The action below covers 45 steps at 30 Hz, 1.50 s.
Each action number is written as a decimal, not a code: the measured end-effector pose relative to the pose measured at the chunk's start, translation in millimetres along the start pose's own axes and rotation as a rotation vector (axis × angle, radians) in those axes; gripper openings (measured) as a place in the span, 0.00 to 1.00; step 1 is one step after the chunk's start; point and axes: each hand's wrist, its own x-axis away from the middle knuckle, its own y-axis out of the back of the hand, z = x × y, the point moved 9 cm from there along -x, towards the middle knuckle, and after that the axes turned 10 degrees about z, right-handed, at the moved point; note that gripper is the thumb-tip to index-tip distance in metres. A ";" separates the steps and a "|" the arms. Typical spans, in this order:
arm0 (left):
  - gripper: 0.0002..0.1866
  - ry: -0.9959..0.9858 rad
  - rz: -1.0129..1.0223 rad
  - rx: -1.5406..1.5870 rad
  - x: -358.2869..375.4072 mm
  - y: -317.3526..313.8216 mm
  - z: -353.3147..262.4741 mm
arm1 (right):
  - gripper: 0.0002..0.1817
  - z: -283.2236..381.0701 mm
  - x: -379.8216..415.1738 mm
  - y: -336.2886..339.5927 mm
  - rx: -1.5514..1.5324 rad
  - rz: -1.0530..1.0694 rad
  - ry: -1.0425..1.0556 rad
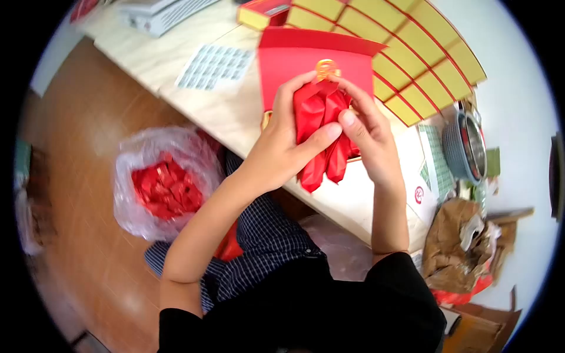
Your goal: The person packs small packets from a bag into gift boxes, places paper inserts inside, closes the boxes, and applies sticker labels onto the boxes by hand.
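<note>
Between my two hands is a bundle of long, shiny red-wrapped packets [318, 109], held over the table. My left hand [273, 144] is closed around their left side, with its thumb laid across the front. Around the right side curls my right hand [376, 144], its thumb pressing near the middle of the bundle. What the wrappers contain is hidden. Behind the hands stands a red box [276, 67] with its lid raised and a gold emblem [326, 67] showing just above the packets. My hands and the bundle cover most of the box's inside.
Yellow boxes with red edges [412, 59] are stacked at the table's back. A sticker sheet [215, 66] lies left of the red box. Beside my leg, a clear plastic bag [126, 200] holds many red packets. Basins [462, 144] and a brown paper bag [450, 247] are right.
</note>
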 end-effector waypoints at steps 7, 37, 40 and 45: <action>0.39 0.038 0.158 -0.064 -105.7 -78.6 55.2 | 0.22 -28.2 22.3 123.6 0.009 -0.308 -0.137; 0.19 0.039 -0.013 -0.954 -109.7 -78.4 107.7 | 0.16 -84.4 22.5 128.7 0.758 -0.260 -0.362; 0.14 0.040 -0.005 -1.011 -110.6 -83.4 109.7 | 0.14 -89.5 24.3 121.1 0.916 -0.319 -0.327; 0.18 0.008 0.005 -1.173 -114.8 -91.3 112.8 | 0.18 -118.2 26.9 110.3 1.096 -0.316 -0.442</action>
